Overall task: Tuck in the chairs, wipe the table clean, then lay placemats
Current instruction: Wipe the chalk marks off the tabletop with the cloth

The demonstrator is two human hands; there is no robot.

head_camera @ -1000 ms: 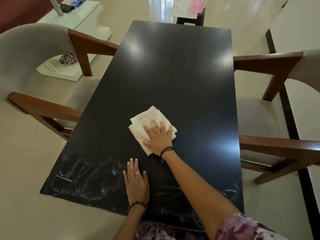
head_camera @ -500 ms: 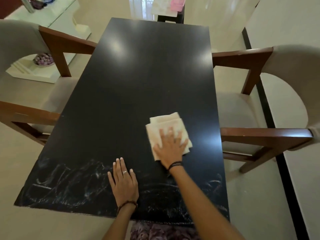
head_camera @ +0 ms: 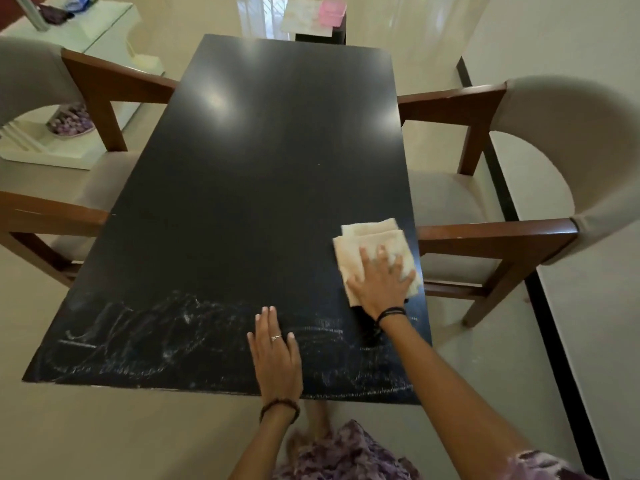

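My right hand [head_camera: 379,282] presses the folded cloth [head_camera: 372,251] flat, fingers spread, at the table [head_camera: 263,174] right edge; my left hand [head_camera: 275,355] rests open on the white smears [head_camera: 145,334], which run leftward along the near edge, nearer the left hand

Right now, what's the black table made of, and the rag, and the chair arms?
The table looks like dark wood or laminate with a smooth, glossy finish: lights reflect off it, and whitish smears show near the front edge. The rag under the right hand looks like soft, folded cream cloth. The chair arm looks like polished brown wood; the seat looks like beige fabric.
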